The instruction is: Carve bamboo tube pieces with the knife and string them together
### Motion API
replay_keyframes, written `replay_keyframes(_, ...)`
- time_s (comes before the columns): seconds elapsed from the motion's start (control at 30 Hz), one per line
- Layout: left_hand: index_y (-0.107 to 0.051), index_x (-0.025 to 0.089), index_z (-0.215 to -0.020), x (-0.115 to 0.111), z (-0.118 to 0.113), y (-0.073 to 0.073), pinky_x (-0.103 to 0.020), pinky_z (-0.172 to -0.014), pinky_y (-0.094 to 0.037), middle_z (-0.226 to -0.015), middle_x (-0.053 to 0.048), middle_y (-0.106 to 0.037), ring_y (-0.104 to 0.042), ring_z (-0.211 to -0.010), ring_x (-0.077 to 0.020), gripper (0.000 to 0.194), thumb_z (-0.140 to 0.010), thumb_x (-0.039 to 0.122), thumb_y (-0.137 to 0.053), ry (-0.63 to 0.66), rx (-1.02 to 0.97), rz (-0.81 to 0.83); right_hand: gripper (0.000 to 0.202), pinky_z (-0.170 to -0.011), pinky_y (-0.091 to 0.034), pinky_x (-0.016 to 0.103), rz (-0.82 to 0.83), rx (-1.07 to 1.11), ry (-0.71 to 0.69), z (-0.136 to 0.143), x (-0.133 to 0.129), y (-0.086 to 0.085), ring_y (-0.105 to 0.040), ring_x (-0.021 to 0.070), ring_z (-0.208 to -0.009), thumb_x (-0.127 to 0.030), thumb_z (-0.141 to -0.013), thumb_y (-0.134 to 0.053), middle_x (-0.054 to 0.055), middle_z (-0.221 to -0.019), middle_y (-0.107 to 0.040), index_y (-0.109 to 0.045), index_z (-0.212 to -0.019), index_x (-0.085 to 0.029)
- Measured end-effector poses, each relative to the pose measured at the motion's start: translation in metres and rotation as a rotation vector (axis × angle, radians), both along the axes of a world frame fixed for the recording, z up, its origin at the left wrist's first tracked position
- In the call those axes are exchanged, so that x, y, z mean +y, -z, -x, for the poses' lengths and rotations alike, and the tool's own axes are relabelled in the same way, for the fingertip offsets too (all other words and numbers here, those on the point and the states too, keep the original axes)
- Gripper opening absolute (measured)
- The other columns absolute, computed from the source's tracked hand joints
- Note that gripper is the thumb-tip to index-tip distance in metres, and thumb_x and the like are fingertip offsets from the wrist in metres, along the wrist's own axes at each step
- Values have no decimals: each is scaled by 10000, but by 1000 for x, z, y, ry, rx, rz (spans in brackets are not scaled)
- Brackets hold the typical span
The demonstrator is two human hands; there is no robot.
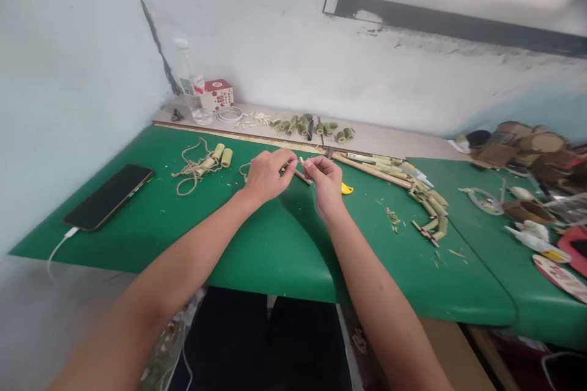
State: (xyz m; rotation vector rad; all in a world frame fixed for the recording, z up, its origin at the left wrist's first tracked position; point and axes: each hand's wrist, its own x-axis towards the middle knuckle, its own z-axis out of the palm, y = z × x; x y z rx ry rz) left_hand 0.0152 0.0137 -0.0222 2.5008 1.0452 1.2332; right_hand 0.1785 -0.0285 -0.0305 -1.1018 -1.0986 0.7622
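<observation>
Over the middle of the green table [284,256], my left hand [269,172] has its fingertips pressed together; what is between them is too small to tell. Just right of it my right hand [324,183] pinches a small pale stick [301,160] between thumb and forefinger. A thin brown rod [302,177] lies between and behind the hands. Beside my right hand is a yellow object [347,189]. Left of my left hand, twine [187,172] lies with short bamboo tubes [226,157].
A phone [109,197] with a white cable lies at the left. Along the back stand a bottle [188,82], a box [217,95] and cut bamboo pieces [302,125]. Joined bamboo segments [431,208] lie right, with clutter and cardboard [509,134] farther right.
</observation>
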Motion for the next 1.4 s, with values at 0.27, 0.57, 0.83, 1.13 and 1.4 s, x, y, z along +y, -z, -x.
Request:
replay_keyframes(0.27,-721,238,-1008,3,3,-1,-358,-844,-485,-962,-37,-798,-682,-826,-209,285,-1068,390,-488,-1,16,86,283,-631,-488,307,4,-24,45,-5,4,3,-545,157,-644,-483,-791,-801,-8,-675,-620,-663,-764,-238)
replay_keyframes(0.57,-582,242,-1388,-1,8,-4,-401,-945,-495,-909,-21,-759,-685,-866,-241,447,-987,434,-630,102,34,165,321,-659,-500,303,-45,-62,17,2,1,1,-577,158,-683,-523,-820,-821,-5,-739,-653,-682,-809,-234)
replay_keyframes(0.83,-535,227,-1430,-1,8,-5,-423,-973,-474,-924,-31,-750,-684,-887,-250,448,-1019,405,-535,139,23,153,262,-632,-459,303,-99,-205,128,4,-4,-1,-556,159,-651,-474,-872,-757,-6,-714,-647,-679,-804,-234)
replay_keyframes(1.13,-504,224,-1474,1,8,-2,-430,-999,-450,-961,-34,-750,-680,-909,-253,462,-1033,359,-472,164,55,136,250,-638,-451,312,-104,-319,164,5,-6,-2,-545,160,-639,-467,-890,-728,-12,-704,-636,-669,-797,-242)
replay_keyframes(1.4,-528,217,-1462,0,8,-5,-406,-994,-436,-955,-32,-759,-695,-900,-235,432,-1082,346,-369,152,68,144,210,-617,-427,312,-93,-336,193,6,-7,-3,-536,161,-627,-419,-886,-707,-13,-679,-636,-670,-782,-240)
